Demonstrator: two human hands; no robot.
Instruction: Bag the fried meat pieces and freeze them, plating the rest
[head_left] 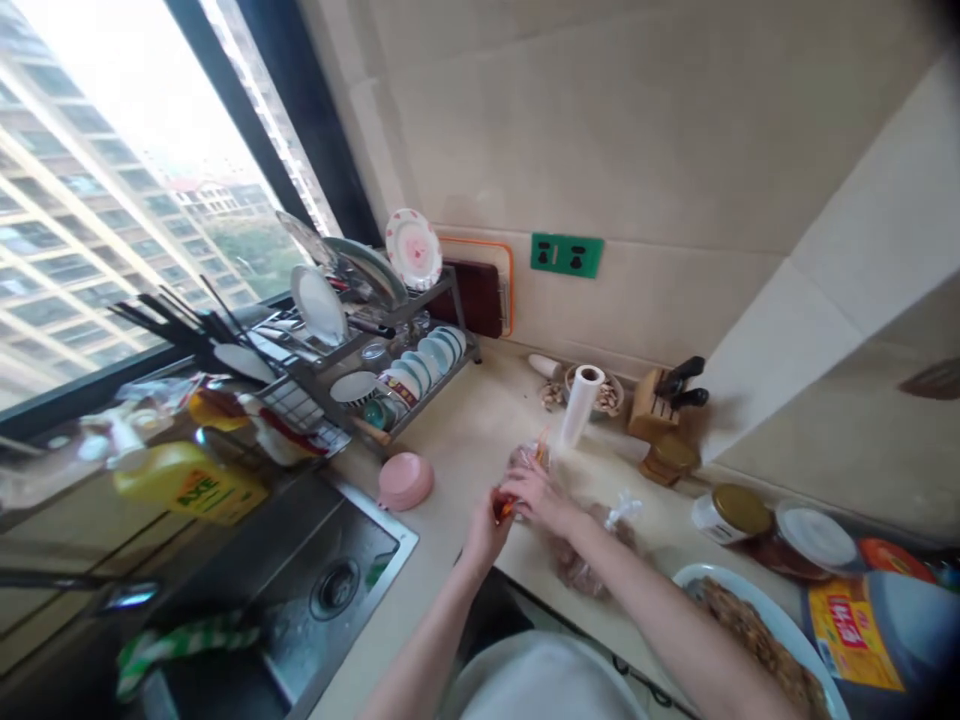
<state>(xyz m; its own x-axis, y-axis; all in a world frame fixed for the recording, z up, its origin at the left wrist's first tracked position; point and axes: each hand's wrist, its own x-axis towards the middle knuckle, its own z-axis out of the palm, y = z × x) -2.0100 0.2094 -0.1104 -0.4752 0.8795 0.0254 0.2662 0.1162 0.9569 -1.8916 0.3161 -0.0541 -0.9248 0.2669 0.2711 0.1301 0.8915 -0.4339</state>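
Over the counter, my left hand [489,528] has its fingers curled round a small glossy orange-red thing [507,507], whose kind I cannot make out. My right hand [541,497] reaches across to it, fingers bent and close to the left fingertips. Just beyond the right hand sits a clear plastic bag [519,457] with an orange strip at its top; its contents are mostly hidden. Under my right forearm lies a knotted clear bag [581,560] of brownish food. A roll of white plastic bags [581,405] stands upright behind the hands.
Left of the hands are a pink bowl [406,481], a sink [405,540] and a loaded dish rack [431,402]. A knife block [651,405] and jars [731,512] line the wall. A plate [694,572] of brown food and a large labelled bottle [862,625] sit at right.
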